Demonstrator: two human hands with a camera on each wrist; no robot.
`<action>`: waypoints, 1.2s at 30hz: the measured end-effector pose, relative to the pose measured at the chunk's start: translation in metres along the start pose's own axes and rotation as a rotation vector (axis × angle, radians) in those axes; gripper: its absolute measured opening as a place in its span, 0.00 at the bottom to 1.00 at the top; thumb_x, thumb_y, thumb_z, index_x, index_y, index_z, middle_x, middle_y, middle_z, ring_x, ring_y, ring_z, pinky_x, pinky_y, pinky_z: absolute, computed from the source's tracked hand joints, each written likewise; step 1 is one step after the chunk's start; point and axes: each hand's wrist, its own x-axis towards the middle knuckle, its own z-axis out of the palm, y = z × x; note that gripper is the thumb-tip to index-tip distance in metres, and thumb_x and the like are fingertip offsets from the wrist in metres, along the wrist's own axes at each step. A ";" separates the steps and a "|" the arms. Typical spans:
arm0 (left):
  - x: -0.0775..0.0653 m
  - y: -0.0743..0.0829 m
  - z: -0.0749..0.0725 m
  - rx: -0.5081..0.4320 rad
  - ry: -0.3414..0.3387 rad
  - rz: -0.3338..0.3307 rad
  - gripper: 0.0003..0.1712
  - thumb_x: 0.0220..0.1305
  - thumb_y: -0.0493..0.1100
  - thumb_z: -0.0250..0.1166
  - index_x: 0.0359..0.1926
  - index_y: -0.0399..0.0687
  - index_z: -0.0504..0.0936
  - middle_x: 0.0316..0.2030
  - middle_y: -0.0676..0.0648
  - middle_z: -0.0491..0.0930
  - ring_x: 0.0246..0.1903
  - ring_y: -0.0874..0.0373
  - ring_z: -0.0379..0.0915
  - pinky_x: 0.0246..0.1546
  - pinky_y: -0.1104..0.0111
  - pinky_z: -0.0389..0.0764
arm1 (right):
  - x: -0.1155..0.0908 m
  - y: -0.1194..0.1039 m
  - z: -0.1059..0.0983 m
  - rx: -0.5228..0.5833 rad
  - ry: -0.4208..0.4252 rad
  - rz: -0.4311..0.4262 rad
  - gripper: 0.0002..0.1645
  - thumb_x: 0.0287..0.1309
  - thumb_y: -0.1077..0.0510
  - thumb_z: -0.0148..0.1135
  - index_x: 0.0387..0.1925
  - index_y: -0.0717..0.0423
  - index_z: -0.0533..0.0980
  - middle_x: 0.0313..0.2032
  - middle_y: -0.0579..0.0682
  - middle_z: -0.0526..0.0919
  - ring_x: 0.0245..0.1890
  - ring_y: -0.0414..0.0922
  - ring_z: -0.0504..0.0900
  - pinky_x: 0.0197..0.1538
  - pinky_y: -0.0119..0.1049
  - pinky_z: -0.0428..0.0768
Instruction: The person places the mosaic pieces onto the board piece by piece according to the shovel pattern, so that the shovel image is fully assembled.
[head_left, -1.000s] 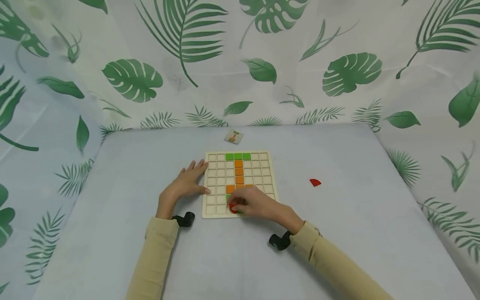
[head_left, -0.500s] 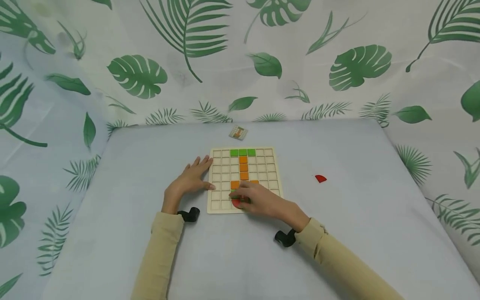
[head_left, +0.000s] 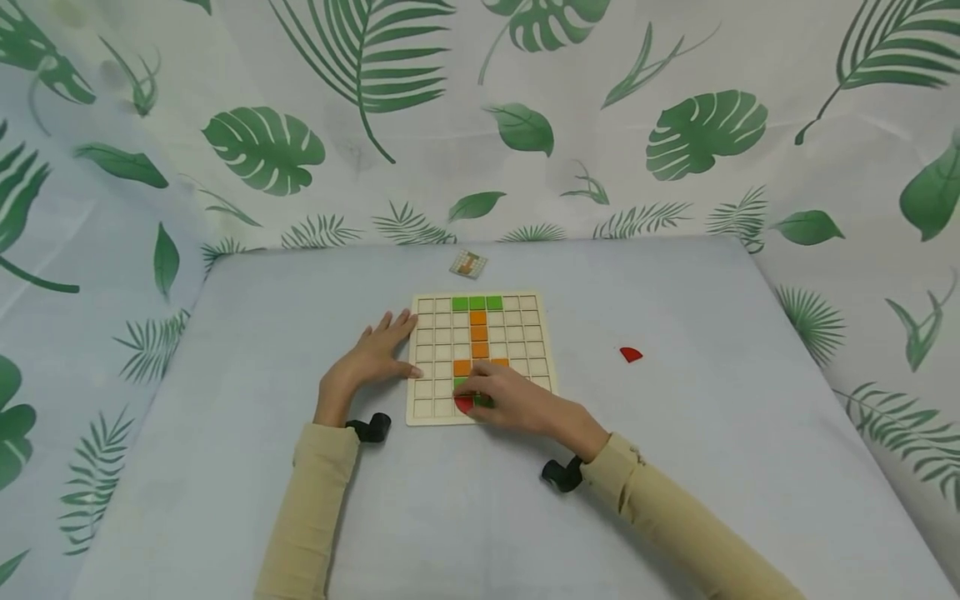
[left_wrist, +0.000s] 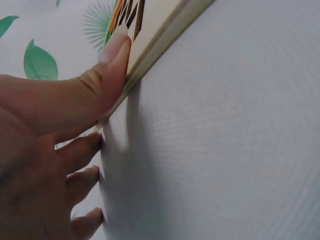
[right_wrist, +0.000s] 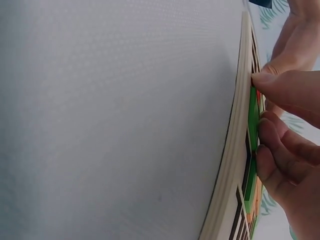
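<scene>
A square pale board [head_left: 426, 398] with a grid of recessed cells lies on the table, holding green tiles [head_left: 477, 302] along its far row and orange tiles [head_left: 478, 333] down the middle. My left hand [head_left: 371, 357] rests at the board's left edge, its thumb on the rim and its fingers spread. My right hand [head_left: 517, 400] is over the near rows with curled fingers, thumb and fingertips at a red rounded piece [head_left: 463, 404] lying in a near-row cell. Green tiles [right_wrist: 253, 120] sit under these fingers in the right wrist view. The right hand hides part of the near rows.
A red quarter-circle piece [head_left: 631, 355] lies on the table right of the board. Beyond the far edge is a small pattern card [head_left: 468, 264] printed with a grid. A leaf-print cloth [head_left: 420, 125] stands behind the table.
The right hand's fingers have shifted slightly about the red piece, which now lies flatter and shows more of its face in the near row. The left hand stays at the board's edge.
</scene>
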 end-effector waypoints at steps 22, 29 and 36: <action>0.003 -0.002 0.001 0.013 -0.007 -0.002 0.58 0.64 0.48 0.73 0.82 0.41 0.46 0.82 0.38 0.39 0.81 0.38 0.27 0.80 0.41 0.32 | -0.031 0.015 -0.023 0.041 0.148 0.105 0.11 0.61 0.66 0.69 0.47 0.59 0.85 0.45 0.51 0.86 0.42 0.45 0.82 0.47 0.39 0.86; 0.004 -0.004 0.002 0.025 0.004 -0.010 0.58 0.64 0.49 0.73 0.82 0.41 0.47 0.82 0.39 0.40 0.81 0.38 0.28 0.80 0.41 0.33 | -0.062 0.038 -0.044 -0.032 0.203 0.233 0.13 0.61 0.66 0.70 0.48 0.59 0.85 0.45 0.51 0.86 0.37 0.42 0.80 0.38 0.36 0.83; 0.003 -0.001 0.001 0.030 -0.001 -0.017 0.57 0.64 0.48 0.73 0.82 0.40 0.47 0.82 0.38 0.40 0.81 0.38 0.28 0.80 0.42 0.34 | -0.092 0.058 -0.067 -0.104 0.263 0.360 0.15 0.59 0.70 0.69 0.49 0.62 0.84 0.44 0.55 0.86 0.34 0.45 0.79 0.36 0.36 0.80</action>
